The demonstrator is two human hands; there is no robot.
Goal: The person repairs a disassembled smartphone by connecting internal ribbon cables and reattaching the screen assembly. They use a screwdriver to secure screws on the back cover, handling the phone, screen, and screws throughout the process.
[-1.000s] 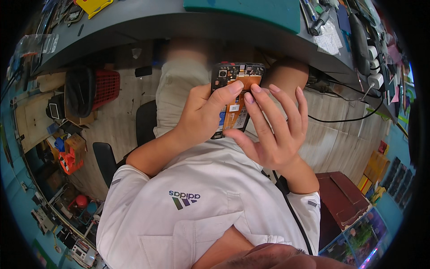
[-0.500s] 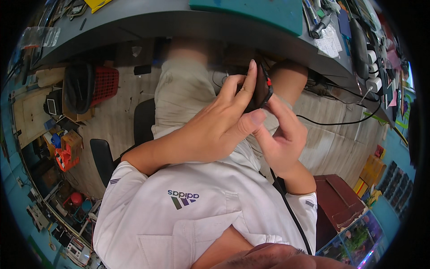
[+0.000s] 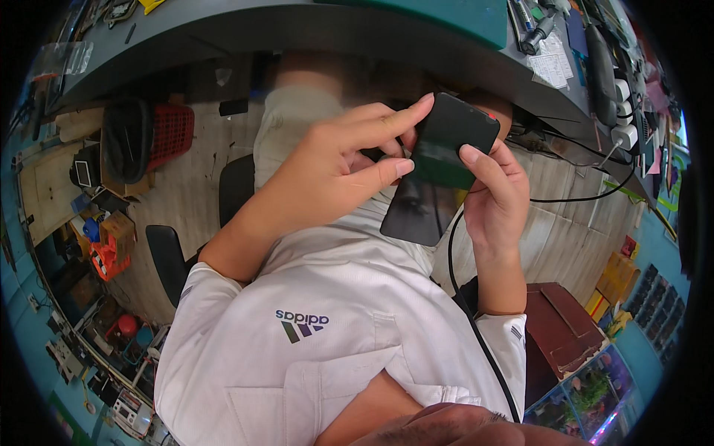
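Observation:
A black phone (image 3: 428, 208) with a red side button is held tilted above my lap, glossy screen facing up. My left hand (image 3: 342, 160) is at its left edge, index fingertip by the upper corner and thumb tip beside the screen, the other fingers curled and partly hidden. My right hand (image 3: 498, 193) grips the right edge, thumb on the glass and fingers behind.
A grey desk (image 3: 186, 41) arches ahead with a green mat (image 3: 416, 22), tools and white plugs (image 3: 625, 136) at right. A red basket (image 3: 171, 134) stands left, a chair armrest (image 3: 165, 264) nearby. A black cable (image 3: 573, 199) loops right; a maroon case (image 3: 558, 327) sits beside me.
The phone has turned over from showing its exposed internals, through edge-on, to screen up. My right hand has moved up onto its right edge; my left hand has shifted to the left edge.

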